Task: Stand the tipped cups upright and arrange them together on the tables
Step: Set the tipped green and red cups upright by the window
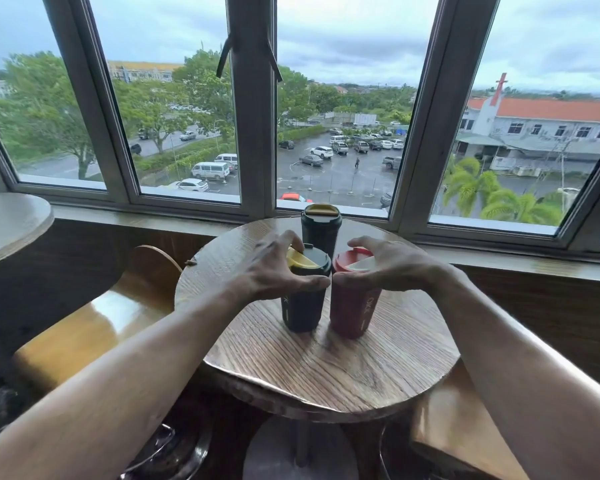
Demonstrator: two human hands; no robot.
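Three lidded cups stand upright on a round wooden table (pixel 388 355). A black cup with a yellow lid tab (pixel 302 310) and a red cup (pixel 354 311) stand side by side, touching, near the table's middle. My left hand (pixel 274 268) wraps the top of the black cup, thumb in front and fingers behind. On the red cup's upper part my right hand (pixel 392 266) holds the same way. A dark green cup with a yellow lid (pixel 321 226) stands alone just behind them, near the window.
A wide window and its sill (pixel 499 259) run behind the table. Part of another wooden table (pixel 7 223) shows at the far left. A curved wooden chair (pixel 94 323) sits left of the round table, another seat (pixel 465 427) at lower right.
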